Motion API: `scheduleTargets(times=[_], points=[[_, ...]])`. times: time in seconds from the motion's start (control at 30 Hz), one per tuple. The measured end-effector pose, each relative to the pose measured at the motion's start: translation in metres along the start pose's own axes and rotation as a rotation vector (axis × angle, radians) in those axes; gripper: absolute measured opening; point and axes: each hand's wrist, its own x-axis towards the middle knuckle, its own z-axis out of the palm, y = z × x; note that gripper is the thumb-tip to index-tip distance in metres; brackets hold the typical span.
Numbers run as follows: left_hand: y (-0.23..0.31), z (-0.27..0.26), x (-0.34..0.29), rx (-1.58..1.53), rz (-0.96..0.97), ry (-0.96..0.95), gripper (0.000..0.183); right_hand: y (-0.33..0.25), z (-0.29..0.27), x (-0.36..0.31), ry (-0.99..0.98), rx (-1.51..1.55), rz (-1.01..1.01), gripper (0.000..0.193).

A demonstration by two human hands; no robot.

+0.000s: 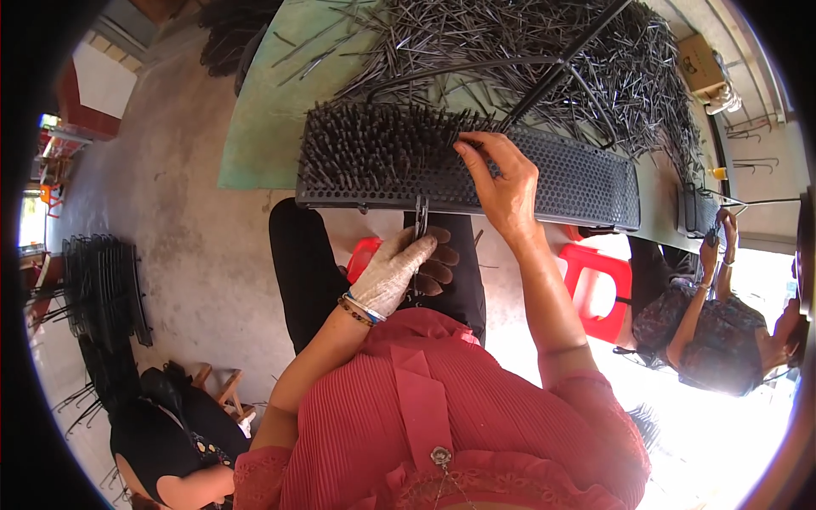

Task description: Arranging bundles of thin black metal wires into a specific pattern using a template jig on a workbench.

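as we begin leftmost, black pins (pixel 353 153) crowd the perforated rack (pixel 586 178); before it, the gloved left hand (pixel 398 270) grips dark strips (pixel 422 216), likely light, stiff, best held mid-length; the bare right hand (pixel 507 183) pinches narrowly over the rack; if on anything, we cannot tell.

A pleated red blouse (pixel 340 391) tops black trousers (pixel 302 276), with pale glove (pixel 391 276), beaded bracelet (pixel 354 312)

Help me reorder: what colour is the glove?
Whitish glove, dark brown fingers; best in head view.
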Motion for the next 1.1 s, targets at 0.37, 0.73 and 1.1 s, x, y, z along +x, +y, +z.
scheduleTargets(times=[0.37, 0.73, 1.1], points=[[0.000, 0.002, 0.001, 0.000, -0.029, 0.011, 0.033, 0.008, 0.008, 0.003, -0.078, -0.039, -0.192, 0.015], [-0.001, -0.001, 0.003, -0.023, -0.021, 0.012, 0.032, 0.001, 0.010, 0.000, -0.142, -0.074, -0.225, 0.016], [-0.004, -0.005, 0.003, -0.049, 0.002, -0.027, 0.033, 0.007, 0.012, -0.003, -0.162, -0.072, -0.159, 0.017]])
